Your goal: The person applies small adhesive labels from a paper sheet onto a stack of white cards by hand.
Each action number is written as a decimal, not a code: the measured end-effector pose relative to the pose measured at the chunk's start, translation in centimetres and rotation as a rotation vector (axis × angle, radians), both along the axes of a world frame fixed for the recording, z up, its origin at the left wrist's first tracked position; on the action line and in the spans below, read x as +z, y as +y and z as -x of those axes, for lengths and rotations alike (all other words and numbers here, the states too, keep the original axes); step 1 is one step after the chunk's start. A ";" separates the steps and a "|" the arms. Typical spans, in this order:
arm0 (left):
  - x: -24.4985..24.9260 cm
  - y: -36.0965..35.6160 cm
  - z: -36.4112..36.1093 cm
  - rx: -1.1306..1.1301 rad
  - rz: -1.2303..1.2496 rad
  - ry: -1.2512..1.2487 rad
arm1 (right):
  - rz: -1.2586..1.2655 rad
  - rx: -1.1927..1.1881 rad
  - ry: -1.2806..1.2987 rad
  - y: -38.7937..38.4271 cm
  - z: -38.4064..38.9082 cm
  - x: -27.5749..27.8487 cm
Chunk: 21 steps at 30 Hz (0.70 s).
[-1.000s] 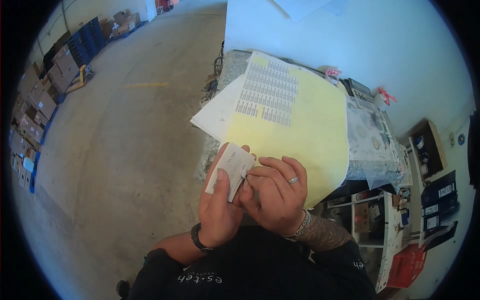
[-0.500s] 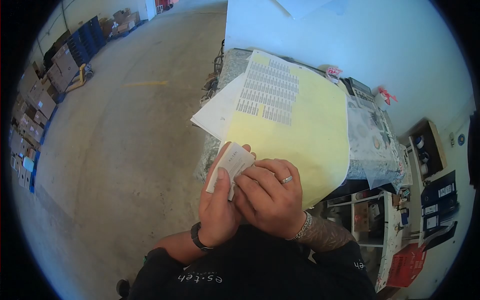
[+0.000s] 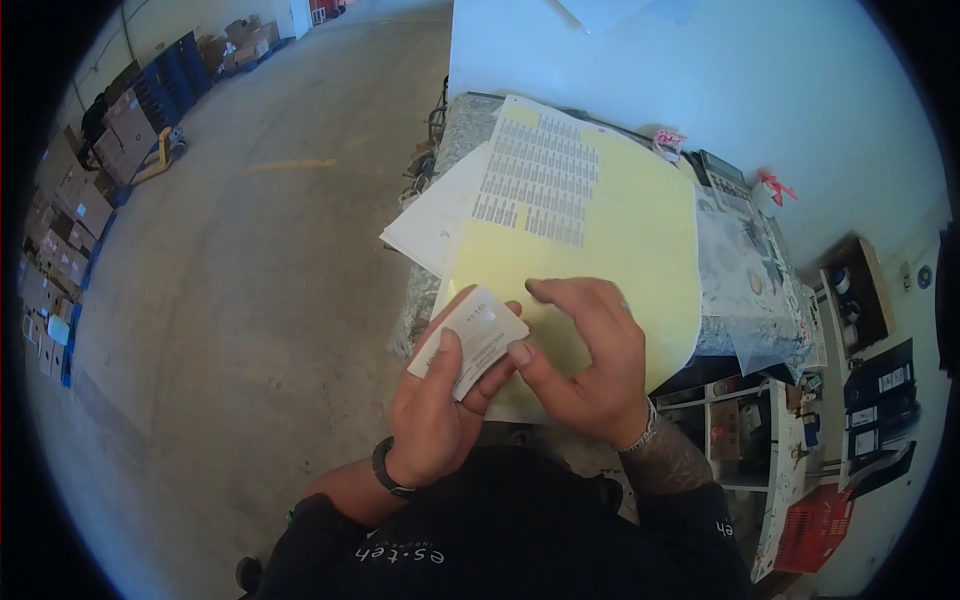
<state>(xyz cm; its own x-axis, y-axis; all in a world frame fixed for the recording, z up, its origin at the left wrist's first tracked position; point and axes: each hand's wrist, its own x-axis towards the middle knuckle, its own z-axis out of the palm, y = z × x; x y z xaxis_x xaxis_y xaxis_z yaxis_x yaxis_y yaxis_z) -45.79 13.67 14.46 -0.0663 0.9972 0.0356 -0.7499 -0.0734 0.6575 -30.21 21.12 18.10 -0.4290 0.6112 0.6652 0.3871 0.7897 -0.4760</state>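
My left hand point(image 3: 432, 420) is closed around a small stack of white printed labels point(image 3: 478, 330), its thumb pressed across their face. Dark print shows on the top one. To the right, my right hand point(image 3: 598, 368) is open, with the forefinger stretched away from the thumb. Its thumb tip touches or nearly touches the right edge of the stack. Beyond both hands a large yellow sheet point(image 3: 630, 270) lies on the table, with rows of small printed labels point(image 3: 535, 170) on its far left part. White paper point(image 3: 430, 225) sticks out from under it.
At the table's far right are a calculator point(image 3: 722, 172) and a white container with a red ribbon point(image 3: 768, 194). Shelves point(image 3: 740, 430) and a red basket point(image 3: 812, 530) stand low on the right. Cardboard boxes point(image 3: 75, 200) and a yellow pallet jack point(image 3: 160, 160) line the left side.
My right hand has drawn back to the right from the stack, and its fingers have spread. The left hand keeps the stack, which has shifted slightly right.
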 end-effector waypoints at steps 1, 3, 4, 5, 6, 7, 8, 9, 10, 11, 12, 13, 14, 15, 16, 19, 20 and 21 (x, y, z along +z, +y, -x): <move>0.0 0.0 -0.2 -0.006 -0.002 0.002 | 0.141 0.043 0.041 0.2 -0.1 0.1; 0.0 -0.1 -0.7 0.002 0.042 0.043 | 0.242 0.099 0.034 1.2 -0.7 -0.4; -0.1 0.0 -0.6 -0.005 0.037 0.045 | 0.346 0.165 0.024 1.5 -1.0 -0.4; -0.3 0.1 -0.5 -0.010 0.031 0.035 | 0.344 0.160 0.024 1.6 -1.1 -0.3; -0.5 0.2 -0.3 -0.014 0.028 0.025 | 0.371 0.154 0.054 1.6 -1.3 -0.1; -0.5 0.2 -0.2 -0.016 0.028 0.025 | 0.400 0.150 0.084 1.6 -1.4 -0.1; -0.5 0.3 -0.2 -0.030 0.033 0.030 | 0.401 0.149 0.085 1.7 -1.6 -0.2; -0.5 0.3 -0.2 -0.044 0.040 0.034 | 0.493 0.124 0.118 1.9 -1.9 -0.5; -0.5 0.3 -0.2 -0.044 0.041 0.032 | 0.583 0.099 0.151 2.1 -2.2 -0.7; -0.5 0.4 -0.2 -0.035 0.058 0.042 | 0.582 0.098 0.150 2.3 -2.5 -0.8; -0.4 0.4 -0.2 -0.027 0.076 0.051 | 0.634 0.080 0.214 2.6 -2.7 -0.8; -0.3 0.5 -0.2 -0.027 0.077 0.052 | 0.684 0.063 0.278 3.0 -3.0 -0.8; -0.2 0.6 0.0 -0.029 0.080 0.069 | 0.685 0.063 0.279 3.6 -3.6 -0.7; -0.1 0.5 0.1 -0.029 0.085 0.085 | 0.644 0.005 0.296 4.6 -4.4 -0.3; -0.1 0.5 0.2 -0.026 0.086 0.084 | 0.602 -0.054 0.313 5.6 -5.2 0.0; -0.1 0.6 0.2 -0.029 0.098 0.070 | 0.592 -0.123 0.265 8.8 -8.0 0.6; -0.1 0.6 0.2 -0.017 0.095 0.067 | 0.583 -0.133 0.265 9.6 -8.8 0.7; -0.3 0.5 0.2 -0.008 0.092 0.063 | 0.574 -0.153 0.215 10.4 -9.7 0.7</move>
